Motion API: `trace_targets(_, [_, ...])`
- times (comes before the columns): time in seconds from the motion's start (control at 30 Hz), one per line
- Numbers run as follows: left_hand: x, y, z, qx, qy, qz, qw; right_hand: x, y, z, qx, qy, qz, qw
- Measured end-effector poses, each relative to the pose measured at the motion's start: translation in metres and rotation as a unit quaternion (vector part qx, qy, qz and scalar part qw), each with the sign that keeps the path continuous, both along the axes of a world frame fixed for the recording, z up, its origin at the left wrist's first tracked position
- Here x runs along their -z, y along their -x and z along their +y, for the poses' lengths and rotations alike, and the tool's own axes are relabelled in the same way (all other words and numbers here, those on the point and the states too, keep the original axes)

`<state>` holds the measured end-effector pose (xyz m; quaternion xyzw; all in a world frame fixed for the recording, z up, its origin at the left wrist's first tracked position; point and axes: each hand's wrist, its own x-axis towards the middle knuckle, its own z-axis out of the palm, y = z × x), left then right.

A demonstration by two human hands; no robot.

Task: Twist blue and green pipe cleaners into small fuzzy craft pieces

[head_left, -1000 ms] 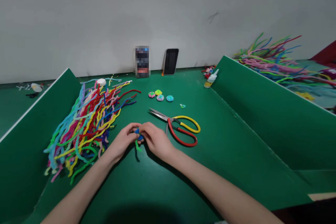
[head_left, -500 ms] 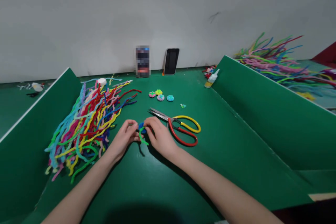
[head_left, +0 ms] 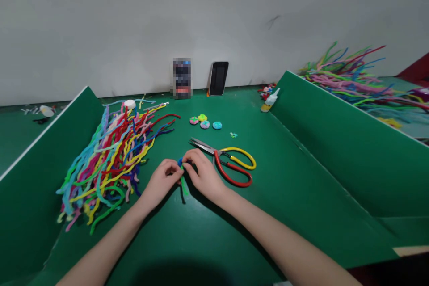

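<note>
My left hand (head_left: pixel 165 178) pinches at a green pipe cleaner (head_left: pixel 184 187), whose loose end hangs toward me. Close against it, my right hand (head_left: pixel 201 172) has its fingers closed on a small blue pipe-cleaner piece (head_left: pixel 180 161). The fingers cover most of both, so how the two colours join is hidden. Just right of my right hand lies a pair of scissors (head_left: pixel 217 152) with one yellow and one red handle, blades pointing to the far left. Beyond them sit several small round pipe-cleaner pieces (head_left: pixel 204 124) in pink, yellow, lilac and blue.
A heap of coloured pipe cleaners (head_left: pixel 114 156) covers the left side. Green partitions (head_left: pixel 351 143) border the workspace. A glue bottle (head_left: pixel 270 101) leans by the right one. A black-screened device (head_left: pixel 219 78) and a blurred-out one (head_left: pixel 182 78) stand against the wall. Green scraps (head_left: pixel 233 135) lie beyond the scissors.
My left hand has shifted slightly right and turned, its fingertips now on the green pipe cleaner. The green end hangs straighter, and less of the blue piece shows. My right hand has barely moved.
</note>
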<state>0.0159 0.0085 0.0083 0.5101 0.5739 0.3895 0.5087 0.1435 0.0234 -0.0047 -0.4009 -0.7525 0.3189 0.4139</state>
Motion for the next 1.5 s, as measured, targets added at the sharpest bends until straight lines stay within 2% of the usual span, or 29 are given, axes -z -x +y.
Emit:
trace_targets(0.2, [-0.001,0.004,-0.001,0.005,0.049,-0.097,0.994,0.001,-0.001,0.002,-0.003,0.027,0.004,1.0])
trace_targets(0.3, [-0.002,0.005,-0.001,0.013,0.043,-0.114,0.992,0.002,0.0,0.004,0.005,0.056,0.028,0.998])
trace_targets(0.5, [0.0,0.006,0.0,0.04,0.003,-0.075,0.996,0.007,0.003,0.007,0.017,0.171,0.117,0.978])
trace_targets(0.6, [0.003,0.005,0.0,0.039,-0.018,-0.019,0.999,0.008,0.003,0.007,0.019,0.189,0.146,0.971])
trace_targets(0.7, [0.005,0.004,0.0,0.03,-0.004,-0.019,0.999,0.008,0.002,0.005,0.011,0.176,0.149,0.973])
trace_targets(0.87, [0.003,0.001,-0.001,-0.027,0.043,-0.126,0.991,0.004,0.003,0.001,0.011,0.11,0.098,0.989])
trace_targets(1.03, [-0.003,0.002,0.0,-0.018,0.088,-0.178,0.98,0.001,0.003,-0.002,0.008,0.077,0.078,0.994])
trace_targets(1.23, [-0.006,0.004,0.001,0.008,0.127,-0.174,0.977,0.0,0.002,-0.001,0.023,0.068,0.033,0.997])
trace_targets(1.5, [-0.004,0.002,0.001,0.016,0.113,-0.14,0.984,-0.001,0.001,-0.001,0.009,0.031,-0.027,0.999])
